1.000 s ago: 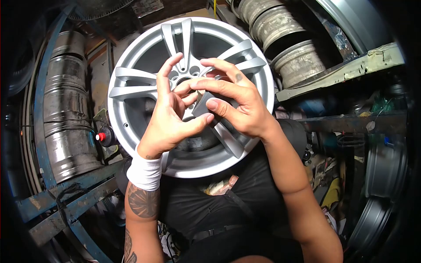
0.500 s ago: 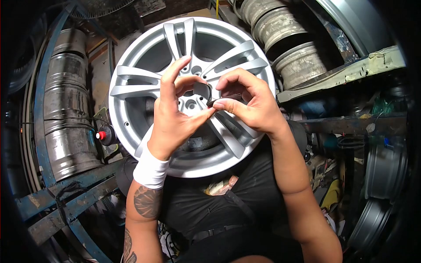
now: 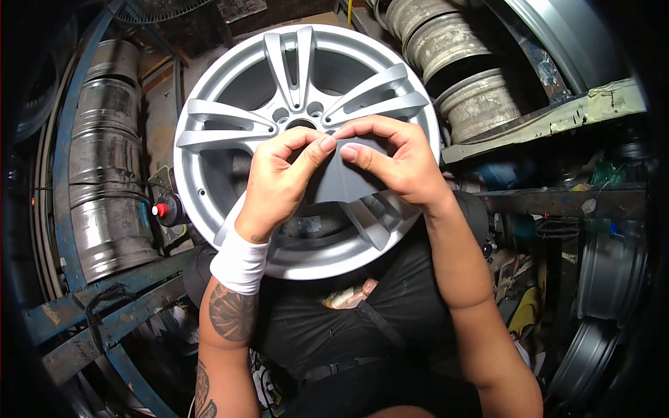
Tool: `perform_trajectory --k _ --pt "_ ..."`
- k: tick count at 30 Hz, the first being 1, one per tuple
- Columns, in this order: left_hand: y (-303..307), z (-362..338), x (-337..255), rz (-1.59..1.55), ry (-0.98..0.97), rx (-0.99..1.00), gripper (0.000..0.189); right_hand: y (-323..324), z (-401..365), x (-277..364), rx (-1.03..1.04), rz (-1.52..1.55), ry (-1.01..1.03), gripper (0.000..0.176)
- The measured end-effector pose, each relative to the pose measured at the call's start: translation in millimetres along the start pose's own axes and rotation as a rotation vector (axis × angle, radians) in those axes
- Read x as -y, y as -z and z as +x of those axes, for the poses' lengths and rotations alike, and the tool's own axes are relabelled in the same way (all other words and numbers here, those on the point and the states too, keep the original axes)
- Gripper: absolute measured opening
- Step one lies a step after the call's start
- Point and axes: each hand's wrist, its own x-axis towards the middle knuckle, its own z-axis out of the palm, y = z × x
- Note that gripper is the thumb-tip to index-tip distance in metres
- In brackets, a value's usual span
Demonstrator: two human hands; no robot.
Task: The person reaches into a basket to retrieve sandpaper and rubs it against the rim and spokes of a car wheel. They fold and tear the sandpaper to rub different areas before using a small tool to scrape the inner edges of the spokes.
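Note:
A dark grey sheet of sandpaper (image 3: 343,180) with a crease down its middle is pinched at its top edge by both hands. My left hand (image 3: 284,172) grips its upper left side between thumb and fingers. On the other side, my right hand (image 3: 401,159) pinches the upper right, thumb in front and fingers curled behind. Beneath them is a silver alloy wheel (image 3: 230,254) with paired spokes. The sheet and hands hide part of its hub and lower spokes.
Stacked metal rims (image 3: 108,167) stand at left behind a blue metal frame (image 3: 64,209). More dull rims (image 3: 477,104) lie at upper right beside a worn ledge (image 3: 550,122). A dark bottle with a red cap (image 3: 162,209) is left of the wheel.
The sandpaper was bent and seen nearly edge-on; now it is opened out and faces me. My left fingers have come down from a raised, spread pose into a pinch on it.

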Motion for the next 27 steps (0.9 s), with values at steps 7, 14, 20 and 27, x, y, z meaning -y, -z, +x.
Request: perform_trajectory --k 7,14,20,27 --pt "-20 1 9 0.088 -0.254 -0.273 0.014 -31 3 -19 -0.288 0.144 0.036 0.015" --pt "-32 -1 18 0.082 -0.317 -0.441 0.013 -61 4 -27 -0.45 0.274 0.063 0.015" --pt "-36 -4 22 -0.051 -0.258 -0.475 0.011 -68 4 -27 -0.447 0.415 0.059 0.016" --pt "-19 10 21 0.275 -0.209 -0.476 0.011 -51 20 -41 -0.509 -0.253 0.239 0.01"
